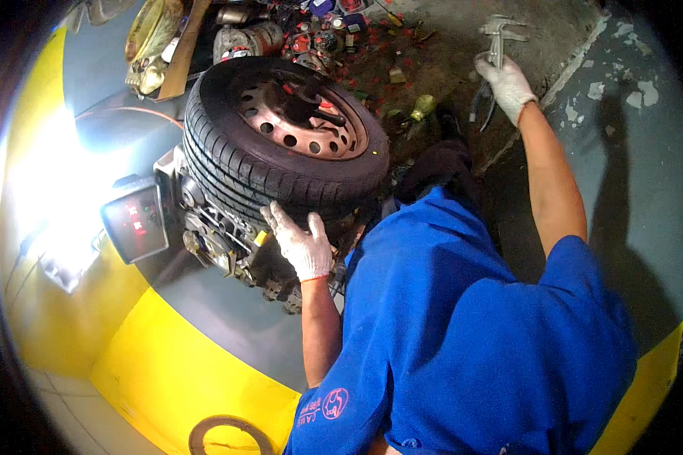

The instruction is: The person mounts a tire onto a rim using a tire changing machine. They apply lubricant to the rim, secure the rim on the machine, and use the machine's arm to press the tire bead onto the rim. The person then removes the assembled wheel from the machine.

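Note:
A black tyre (281, 171) on a rusty brown steel rim (311, 133) is at the upper left of centre, with a dark hub fixture (292, 106) at its middle. My left hand (300, 243), in a white knit glove, is open with the fingers apart. Its fingertips are at the tyre's near tread; I cannot tell whether they press on it. At the upper right my gloved right hand (506, 82) is closed around a silver plier-like tool (498, 42). Metal jaws stick out above the fist, and dark handles hang below it.
A machine with a lit red display (134, 225) stands left of the wheel, beside a glaring lamp. Wheel weights and loose parts (311, 45) clutter the far side. A yellow bottle (423, 108) lies on the dirty floor. A brown ring (231, 438) is at the lower edge.

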A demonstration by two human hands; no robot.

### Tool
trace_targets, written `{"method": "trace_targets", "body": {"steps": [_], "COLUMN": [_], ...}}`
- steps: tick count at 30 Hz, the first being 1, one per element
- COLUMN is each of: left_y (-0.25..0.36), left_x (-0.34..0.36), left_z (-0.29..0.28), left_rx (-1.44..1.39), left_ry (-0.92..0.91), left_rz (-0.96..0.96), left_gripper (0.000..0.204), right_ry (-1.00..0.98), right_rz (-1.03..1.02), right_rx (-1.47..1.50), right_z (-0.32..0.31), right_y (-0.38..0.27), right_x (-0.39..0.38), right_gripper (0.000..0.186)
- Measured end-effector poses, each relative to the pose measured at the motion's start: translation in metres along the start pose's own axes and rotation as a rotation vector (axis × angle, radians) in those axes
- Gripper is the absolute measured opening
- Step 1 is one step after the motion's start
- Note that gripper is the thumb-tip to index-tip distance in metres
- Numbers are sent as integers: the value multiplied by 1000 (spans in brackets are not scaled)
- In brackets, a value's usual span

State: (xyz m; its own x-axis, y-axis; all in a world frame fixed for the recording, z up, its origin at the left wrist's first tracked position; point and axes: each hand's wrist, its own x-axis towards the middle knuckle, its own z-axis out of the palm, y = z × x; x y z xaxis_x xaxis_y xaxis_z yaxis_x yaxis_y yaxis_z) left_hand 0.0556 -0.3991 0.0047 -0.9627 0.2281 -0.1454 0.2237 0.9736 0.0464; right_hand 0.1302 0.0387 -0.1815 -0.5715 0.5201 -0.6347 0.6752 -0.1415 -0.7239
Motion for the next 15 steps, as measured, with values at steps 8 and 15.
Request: {"method": "trace_targets", "body": {"steps": [8,15], "left_y": [-12,-43], "left_x": [55,180], "left_z": [-14,-77], "left_rx": [211,62], "left_ry": [60,-96], "left_rz": [48,-20], "left_gripper": [87,65], "right_ry": [-480,-501], "right_rz": [-42,-66], "right_rx": [-78,-244], "right_z": [95,99], "right_y": [-5,3], "right_x": [-29,-32], "right_gripper": [33,41]}}
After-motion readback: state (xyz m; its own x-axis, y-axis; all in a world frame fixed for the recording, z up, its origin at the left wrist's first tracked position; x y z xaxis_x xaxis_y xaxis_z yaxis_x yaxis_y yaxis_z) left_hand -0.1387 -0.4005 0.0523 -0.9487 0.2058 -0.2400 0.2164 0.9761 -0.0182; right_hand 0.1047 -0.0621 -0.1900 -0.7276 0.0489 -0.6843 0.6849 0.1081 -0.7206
